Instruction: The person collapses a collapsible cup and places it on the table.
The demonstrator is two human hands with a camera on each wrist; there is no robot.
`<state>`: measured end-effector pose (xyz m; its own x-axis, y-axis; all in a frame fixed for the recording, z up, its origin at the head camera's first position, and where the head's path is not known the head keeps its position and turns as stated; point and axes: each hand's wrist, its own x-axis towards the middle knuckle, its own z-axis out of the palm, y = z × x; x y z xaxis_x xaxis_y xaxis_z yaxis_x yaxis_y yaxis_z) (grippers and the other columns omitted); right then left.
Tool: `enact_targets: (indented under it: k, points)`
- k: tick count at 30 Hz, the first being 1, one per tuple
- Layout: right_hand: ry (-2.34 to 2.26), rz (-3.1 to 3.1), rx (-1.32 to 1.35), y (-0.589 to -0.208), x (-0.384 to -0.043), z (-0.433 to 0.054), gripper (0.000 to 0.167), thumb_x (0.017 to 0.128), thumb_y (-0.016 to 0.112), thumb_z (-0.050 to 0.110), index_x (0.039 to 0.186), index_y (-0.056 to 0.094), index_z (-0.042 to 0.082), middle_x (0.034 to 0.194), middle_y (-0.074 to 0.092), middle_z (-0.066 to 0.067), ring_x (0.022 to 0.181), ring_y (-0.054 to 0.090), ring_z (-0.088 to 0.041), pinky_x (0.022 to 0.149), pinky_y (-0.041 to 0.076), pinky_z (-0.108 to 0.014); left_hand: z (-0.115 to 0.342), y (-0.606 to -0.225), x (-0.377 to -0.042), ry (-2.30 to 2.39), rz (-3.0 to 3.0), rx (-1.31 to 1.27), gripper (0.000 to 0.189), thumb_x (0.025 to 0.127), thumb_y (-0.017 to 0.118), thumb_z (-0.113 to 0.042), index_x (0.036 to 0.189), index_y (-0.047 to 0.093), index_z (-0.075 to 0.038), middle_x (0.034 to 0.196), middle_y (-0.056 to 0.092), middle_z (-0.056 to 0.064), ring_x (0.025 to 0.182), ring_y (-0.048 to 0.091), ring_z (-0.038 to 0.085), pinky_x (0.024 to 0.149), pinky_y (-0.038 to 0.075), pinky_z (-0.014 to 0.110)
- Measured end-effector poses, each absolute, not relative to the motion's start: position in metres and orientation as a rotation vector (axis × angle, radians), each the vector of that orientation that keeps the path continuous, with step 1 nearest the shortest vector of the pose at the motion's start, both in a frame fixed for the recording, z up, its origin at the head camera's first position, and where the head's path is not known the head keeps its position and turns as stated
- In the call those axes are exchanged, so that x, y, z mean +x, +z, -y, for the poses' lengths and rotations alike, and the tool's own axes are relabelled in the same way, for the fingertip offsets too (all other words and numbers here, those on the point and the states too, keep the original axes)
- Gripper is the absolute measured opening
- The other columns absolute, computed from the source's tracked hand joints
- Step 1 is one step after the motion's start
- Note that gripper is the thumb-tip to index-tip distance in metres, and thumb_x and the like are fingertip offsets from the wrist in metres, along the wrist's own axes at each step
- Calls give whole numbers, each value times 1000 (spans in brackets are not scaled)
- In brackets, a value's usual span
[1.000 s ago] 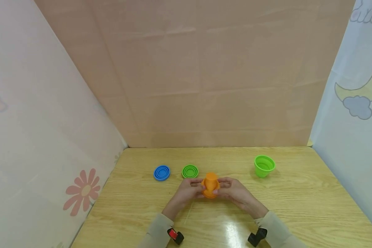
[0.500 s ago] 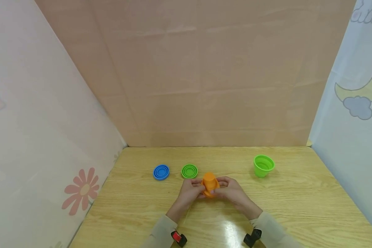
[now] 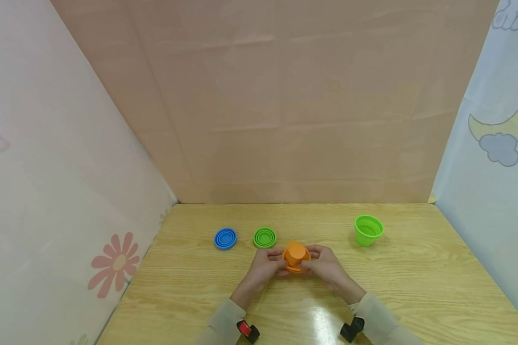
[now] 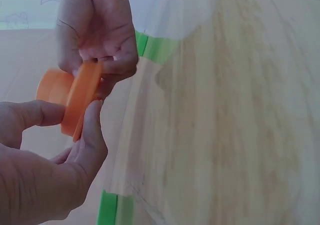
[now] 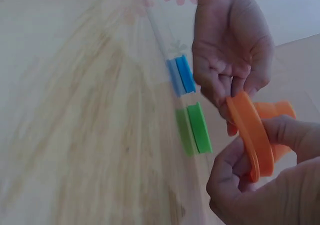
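An orange collapsible cup (image 3: 296, 255) is held between both hands above the front middle of the table, its narrow base pointing up and its wide rim low. The left hand (image 3: 263, 269) pinches the rim from the left, thumb on the near side and fingers behind. From the right, the right hand (image 3: 325, 269) grips the same rim in a like way. In the left wrist view the orange cup (image 4: 80, 97) shows its wide ring and a partly folded wall. The right wrist view gives the cup (image 5: 255, 135) from the other side, with both thumbs pressing near its wall.
A blue collapsed cup (image 3: 225, 238) and a green collapsed cup (image 3: 264, 238) lie flat behind the hands, to the left. An expanded light green cup (image 3: 368, 230) stands upright at the right. Patterned side walls and a tan back sheet bound the wooden table (image 3: 414, 287).
The orange cup has tilted, so its base now faces more toward the head camera and the cup looks shorter. Both hands keep hold of it; the other cups stay put.
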<state>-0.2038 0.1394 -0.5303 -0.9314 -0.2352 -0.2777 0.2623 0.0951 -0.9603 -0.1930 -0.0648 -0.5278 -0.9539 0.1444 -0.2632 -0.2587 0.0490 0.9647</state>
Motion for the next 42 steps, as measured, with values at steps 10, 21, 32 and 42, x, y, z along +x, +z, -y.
enact_targets:
  k: [10, 21, 32, 42]
  points:
    - [-1919, -1677, -197, -533, -211, -157, 48, 92, 77, 3, 134, 56, -8, 108, 78, 0, 97, 72, -13, 86, 64, -29, 76, -529, -198, 2038, -1834, -39, 41, 93, 72, -1, 134, 67, 5, 127, 74, 21, 104, 77, 26, 87, 67, 39]
    - [-1995, -1260, -273, -534, -215, -174, 32, 106, 52, -1, 137, 56, -4, 125, 69, -6, 117, 70, -20, 107, 60, -43, 83, -530, -197, 2054, -1766, -5, 40, 99, 69, -3, 138, 65, 4, 134, 71, 21, 112, 75, 26, 91, 66, 38]
    - [-2022, -1149, -259, -533, -214, -178, 33, 112, 45, 5, 142, 52, -5, 130, 66, -8, 120, 69, -23, 108, 60, -47, 89, -531, -198, 2073, -1661, 32, 40, 101, 63, -2, 140, 62, 6, 136, 69, 21, 114, 74, 26, 96, 64, 42]
    - [-2032, -1170, -258, -536, -213, -175, 32, 112, 45, 6, 142, 52, -3, 129, 66, -6, 119, 70, -21, 105, 61, -42, 86, -531, -200, 2028, -1689, 14, 39, 110, 56, -23, 137, 65, 3, 126, 75, 21, 106, 78, 27, 93, 65, 44]
